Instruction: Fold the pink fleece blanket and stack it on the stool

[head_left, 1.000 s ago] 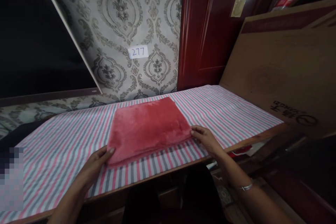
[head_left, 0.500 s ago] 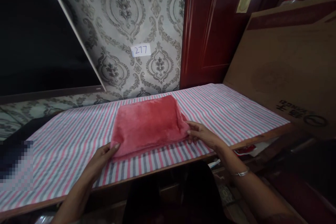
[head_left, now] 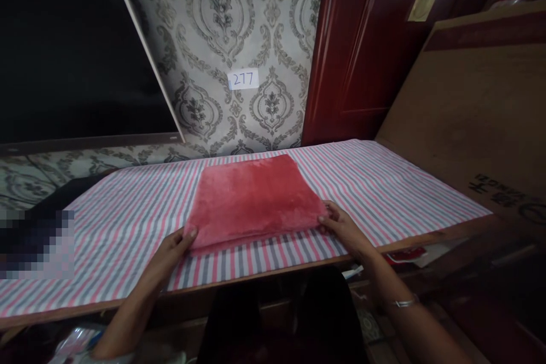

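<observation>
Head view is showing a folded red towel (head_left: 256,199) lying flat on the striped tablecloth (head_left: 384,193), below the paper label marked 277 (head_left: 243,79). Left hand (head_left: 177,244) is pinching the towel's near left corner — right hand (head_left: 343,227) is gripping its near right corner, fingers curled on the edge.

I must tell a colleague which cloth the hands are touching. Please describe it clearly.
Find the long table with the striped cover below the patterned wall. At its middle lies a folded red plush cloth, left hand and right hand at its near corners. It alone is plain red and fuzzy.
</observation>
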A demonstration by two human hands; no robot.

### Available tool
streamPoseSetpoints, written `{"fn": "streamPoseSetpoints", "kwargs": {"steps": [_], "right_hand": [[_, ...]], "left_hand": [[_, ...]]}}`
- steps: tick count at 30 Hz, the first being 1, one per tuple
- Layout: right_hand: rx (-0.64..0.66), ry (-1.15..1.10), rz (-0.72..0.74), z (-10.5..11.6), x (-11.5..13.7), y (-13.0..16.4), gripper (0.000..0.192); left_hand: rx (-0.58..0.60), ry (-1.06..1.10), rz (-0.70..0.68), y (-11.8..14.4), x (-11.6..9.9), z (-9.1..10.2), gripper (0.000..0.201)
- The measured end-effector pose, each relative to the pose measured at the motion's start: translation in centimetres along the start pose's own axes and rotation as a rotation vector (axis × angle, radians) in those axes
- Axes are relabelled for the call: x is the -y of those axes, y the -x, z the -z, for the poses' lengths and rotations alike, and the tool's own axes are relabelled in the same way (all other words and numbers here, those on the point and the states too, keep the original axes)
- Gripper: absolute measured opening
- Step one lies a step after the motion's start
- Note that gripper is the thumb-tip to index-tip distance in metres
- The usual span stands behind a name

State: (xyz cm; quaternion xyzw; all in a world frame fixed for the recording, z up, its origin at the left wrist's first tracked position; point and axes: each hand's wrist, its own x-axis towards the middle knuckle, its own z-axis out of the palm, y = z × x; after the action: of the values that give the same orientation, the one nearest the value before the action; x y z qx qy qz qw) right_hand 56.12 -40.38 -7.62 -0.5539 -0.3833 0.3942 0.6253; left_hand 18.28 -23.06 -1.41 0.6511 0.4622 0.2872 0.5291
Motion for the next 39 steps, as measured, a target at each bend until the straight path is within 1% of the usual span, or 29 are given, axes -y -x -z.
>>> {"fn": "streamPoseSetpoints", "kwargs": {"steps": [2,3,4,6,7,9,11,13,16,19,21,23,25,26,27,29,30,31,32,33,35,37,39], "right_hand": [[0.003,0.031,0.030,-0.1,0.2,0.5,0.071],[0.002,0.071,0.071,-0.2,0.3,0.7,0.077],[-0.005,0.130,0.126,-0.2,0.3,0.9,0.078],[-0.048,0.296,0.243,-0.4,0.4,1.1,0.071],[-0.074,0.390,0.286,-0.5,0.3,1.1,0.066],[-0.109,0.548,0.341,-0.7,0.3,1.0,0.054],[-0.140,0.622,0.381,-0.9,0.6,0.6,0.044],[-0.191,0.633,0.430,-1.1,1.4,0.0,0.036],[-0.289,0.603,0.470,-1.6,3.3,-1.9,0.031],[-0.375,0.546,0.408,-2.3,5.5,-5.2,0.025],[-0.409,0.410,0.288,-3.0,6.8,-7.9,0.018],[-0.407,0.179,0.120,-3.8,7.6,-10.5,0.012],[-0.385,-0.008,-0.013,-4.6,7.9,-12.7,0.010],[-0.377,-0.055,-0.047,-4.9,7.9,-13.6,0.011],[-0.371,-0.076,-0.062,-5.2,7.8,-14.3,0.012],[-0.357,-0.105,-0.075,-5.5,7.6,-15.1,0.012],[-0.347,-0.124,-0.082,-5.6,7.4,-15.3,0.012],[-0.337,-0.140,-0.085,-5.5,7.3,-15.4,0.011],[-0.328,-0.156,-0.085,-5.2,7.2,-15.3,0.011],[-0.324,-0.174,-0.081,-4.9,7.1,-15.1,0.012],[-0.332,-0.169,-0.048,-4.0,6.7,-14.2,0.020],[-0.354,-0.067,-0.003,-2.9,5.9,-12.9,0.027],[-0.371,0.068,0.014,-1.8,4.6,-11.3,0.029]], "left_hand": [[-0.054,-0.031,-0.072,0.2,0.8,0.0,0.063],[-0.093,-0.059,-0.119,0.3,1.3,0.0,0.068],[-0.132,-0.099,-0.170,0.3,1.8,0.0,0.075],[-0.188,-0.223,-0.286,0.4,2.9,0.0,0.084],[-0.199,-0.301,-0.354,0.4,3.4,0.0,0.081],[-0.192,-0.461,-0.486,0.2,4.1,0.2,0.065],[-0.180,-0.578,-0.575,-0.3,4.3,0.4,0.047],[-0.199,-0.639,-0.622,-1.1,4.1,0.7,0.040],[-0.293,-0.679,-0.666,-2.9,2.5,1.1,0.038],[-0.423,-0.694,-0.617,-5.0,-0.8,1.3,0.035],[-0.503,-0.671,-0.536,-6.0,-3.4,1.1,0.035],[-0.564,-0.634,-0.482,-6.5,-5.6,0.3,0.041],[-0.602,-0.595,-0.524,-6.5,-6.7,-1.2,0.046],[-0.574,-0.591,-0.582,-6.5,-6.8,-2.1,0.046],[-0.505,-0.601,-0.652,-6.5,-6.5,-3.1,0.045],[-0.282,-0.658,-0.774,-7.1,-5.3,-4.9,0.044],[-0.173,-0.696,-0.805,-7.6,-4.5,-5.5,0.046],[-0.101,-0.729,-0.815,-8.4,-3.8,-5.8,0.049],[-0.075,-0.752,-0.804,-9.4,-3.2,-5.9,0.053],[-0.076,-0.769,-0.781,-10.5,-2.7,-5.7,0.056],[-0.107,-0.792,-0.737,-12.8,-2.1,-5.0,0.057],[-0.123,-0.814,-0.720,-14.7,-2.0,-4.2,0.057],[-0.114,-0.847,-0.716,-15.9,-2.1,-3.9,0.058]]}}
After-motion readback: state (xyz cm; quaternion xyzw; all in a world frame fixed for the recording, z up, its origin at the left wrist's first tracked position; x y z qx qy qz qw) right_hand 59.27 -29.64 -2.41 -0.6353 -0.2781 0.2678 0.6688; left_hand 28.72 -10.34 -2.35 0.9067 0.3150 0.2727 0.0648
